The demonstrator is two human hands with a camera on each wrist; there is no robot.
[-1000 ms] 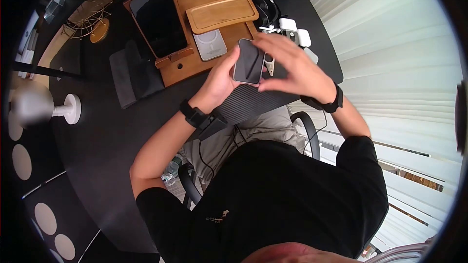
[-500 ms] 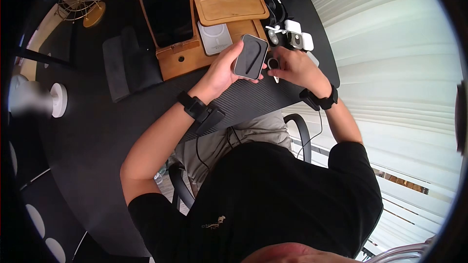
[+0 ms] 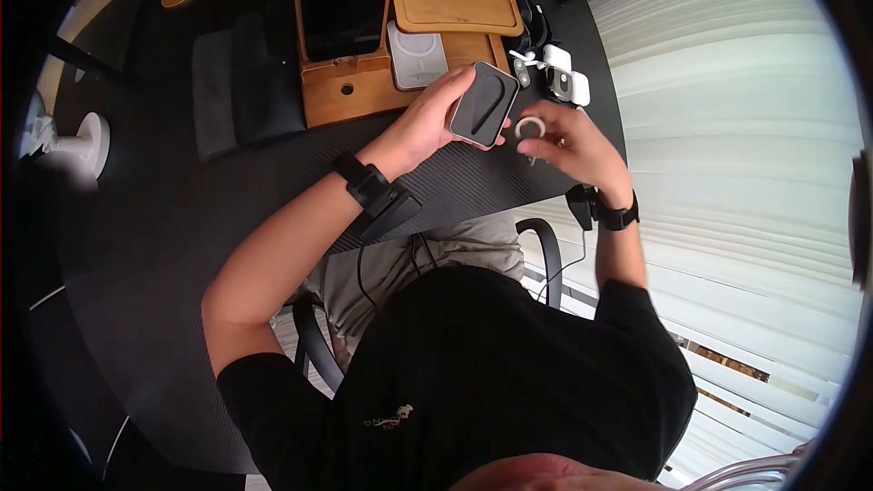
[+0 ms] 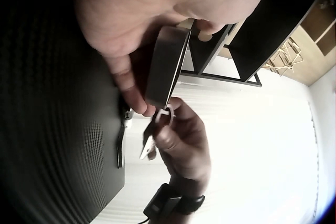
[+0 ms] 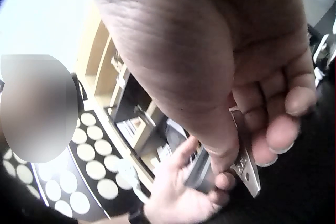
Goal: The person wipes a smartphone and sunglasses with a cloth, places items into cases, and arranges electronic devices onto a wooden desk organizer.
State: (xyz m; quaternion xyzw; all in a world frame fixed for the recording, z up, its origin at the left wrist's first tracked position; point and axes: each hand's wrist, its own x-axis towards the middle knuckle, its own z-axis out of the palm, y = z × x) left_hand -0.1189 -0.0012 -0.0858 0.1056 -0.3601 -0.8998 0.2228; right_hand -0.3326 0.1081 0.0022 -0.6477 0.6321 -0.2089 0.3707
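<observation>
My left hand (image 3: 427, 123) grips a shallow metal case (image 3: 485, 105) by its edges, the dark lined side with a shaped recess facing up. In the left wrist view the case's silver side wall (image 4: 167, 66) shows between thumb and fingers. Just right of it, my right hand (image 3: 573, 141) pinches a small tool with a pale ring (image 3: 530, 127) at one end. Its other end is a tapered metal piece (image 5: 247, 174) with a small round mark, pointing down past the fingertips. Ring and case edge overlap in the left wrist view.
Behind the hands stands a wooden desk organiser (image 3: 350, 95) with a tablet (image 3: 346, 0), a wooden tray (image 3: 455, 7) and a white charging pad (image 3: 416, 55). White earbud cases (image 3: 568, 82) lie to its right. A dark folded case (image 3: 245, 82) lies left.
My right hand has come down from beside the case and picked the ring-ended tool off the desk, lifting it next to the case. My left hand still holds the case.
</observation>
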